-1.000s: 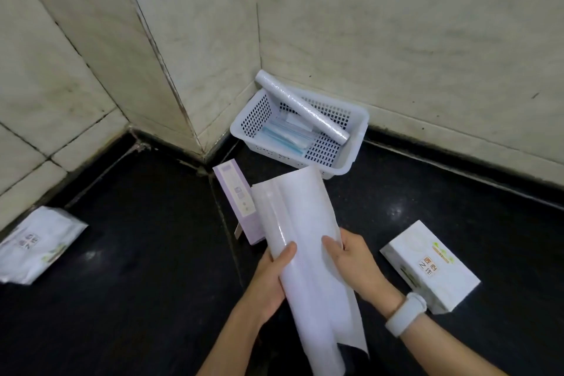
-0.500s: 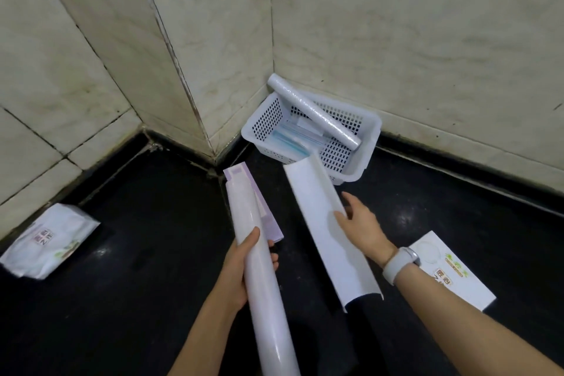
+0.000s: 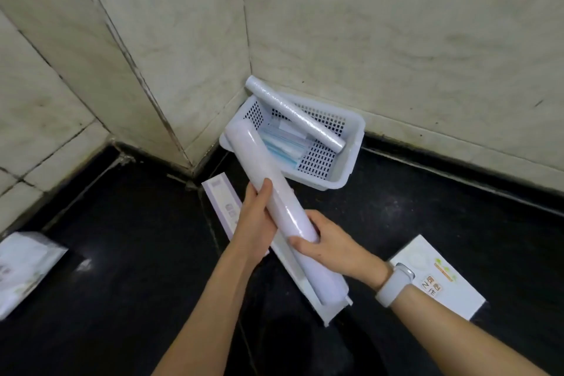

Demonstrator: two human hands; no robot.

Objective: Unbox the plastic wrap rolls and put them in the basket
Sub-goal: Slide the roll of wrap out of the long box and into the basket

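Note:
A white plastic wrap roll (image 3: pixel 268 180) is held slanted above the black floor, its far end over the near left corner of the white perforated basket (image 3: pixel 351 168). My left hand (image 3: pixel 254 223) grips the roll at mid length. My right hand (image 3: pixel 332 249) holds its near end. A second, thinner roll (image 3: pixel 294 116) lies across the basket, one end sticking out over the back rim. Below the held roll an opened white box (image 3: pixel 323 287) lies on the floor. A flat purple-and-white box (image 3: pixel 224 204) lies to its left, partly hidden by my left hand.
Blue-white packets (image 3: pixel 280 146) lie in the basket. The basket sits in a corner of tiled walls (image 3: pixel 396 40). A white box with printed labels (image 3: pixel 439 279) lies at the right, and a white plastic pack (image 3: pixel 24 265) at the far left.
My right hand has let the opened white box drop to the floor and taken the roll's near end. The roll has swung towards the basket, its far end now over the rim.

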